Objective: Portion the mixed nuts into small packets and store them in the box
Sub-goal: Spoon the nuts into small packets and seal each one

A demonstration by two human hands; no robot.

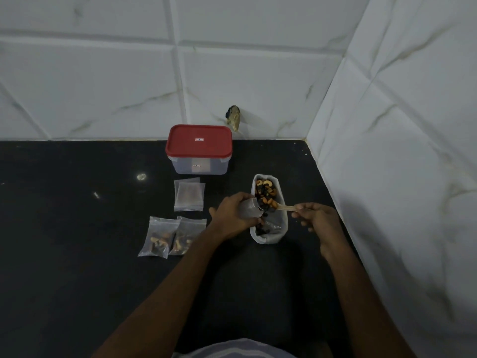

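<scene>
A white bag of mixed nuts [281,229] lies open on the black counter. My left hand [233,213] holds a small clear packet [249,208] with its mouth turned toward the bag. My right hand [316,215] grips a wooden spoon [284,208] whose bowl, loaded with nuts, is at the packet's mouth. Two filled packets [171,237] lie side by side to the left. A stack of empty packets [189,194] sits behind them. The clear box with a red lid [198,149] stands shut at the back.
The black counter [77,215] meets a white tiled wall [129,86] at the back and another close on the right [400,177]. A small object [234,117] sticks out of the back wall above the box.
</scene>
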